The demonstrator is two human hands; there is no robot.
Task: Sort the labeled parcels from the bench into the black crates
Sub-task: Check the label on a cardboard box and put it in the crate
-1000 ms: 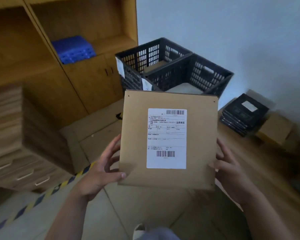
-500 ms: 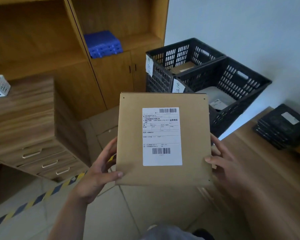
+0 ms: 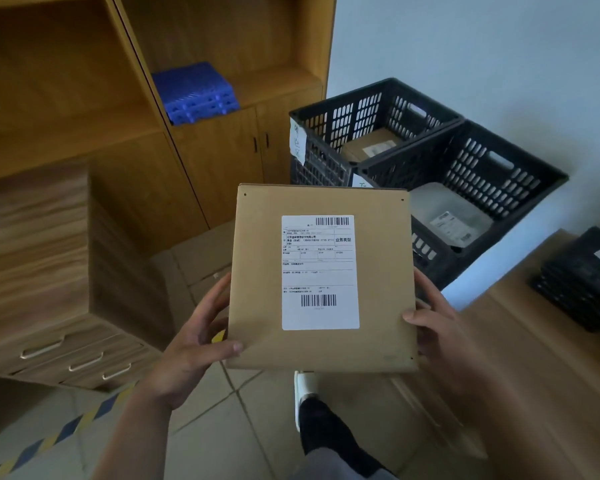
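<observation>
Hands grip a labeled parcel (image 3: 321, 277) by its lower edges — left hand (image 3: 194, 344) and right hand (image 3: 437, 327) each pinching a side. Best read the shipping label (image 3: 320, 271) first, then lower it flat into the matching black crate (image 3: 465, 188)

A pale wall (image 3: 465, 46) rises behind; a wooden cabinet (image 3: 222, 161) and drawers (image 3: 66, 355) stand left on tiled floor (image 3: 222, 438) with what looks like striped tape (image 3: 49, 441).
</observation>
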